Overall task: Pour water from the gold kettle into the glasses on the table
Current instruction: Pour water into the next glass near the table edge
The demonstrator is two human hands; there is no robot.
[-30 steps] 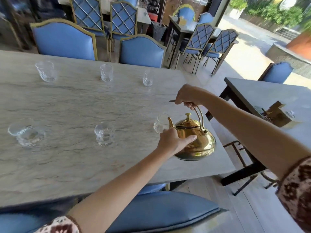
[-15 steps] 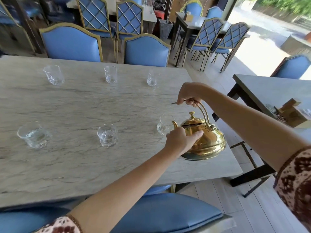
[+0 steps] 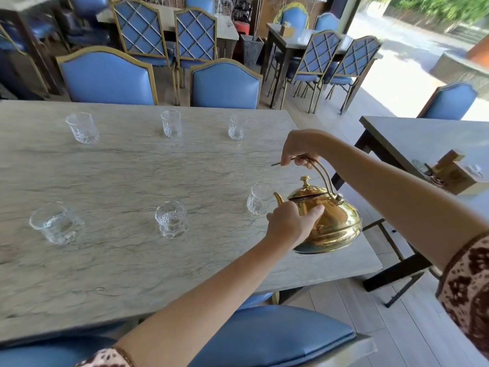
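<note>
The gold kettle [image 3: 334,221] hangs tilted above the right end of the marble table [image 3: 119,181], its base lifted off the top and its spout at the rim of the near right glass [image 3: 259,197]. My right hand [image 3: 299,147] grips the kettle's top handle. My left hand [image 3: 289,223] presses against the kettle's body near the spout. Two more near glasses [image 3: 171,218] [image 3: 54,222] hold water. Three glasses [image 3: 82,127] [image 3: 171,123] [image 3: 236,126] stand along the far side.
Blue chairs [image 3: 225,86] line the table's far edge, and a blue seat [image 3: 272,337] lies below me. A second table [image 3: 423,139] with a wooden holder [image 3: 449,170] stands to the right. The table's right edge lies just beyond the kettle.
The kettle has risen slightly and tipped further toward the near right glass, its spout now at the rim. Both hands kept their hold. The camera tilted down a little.
</note>
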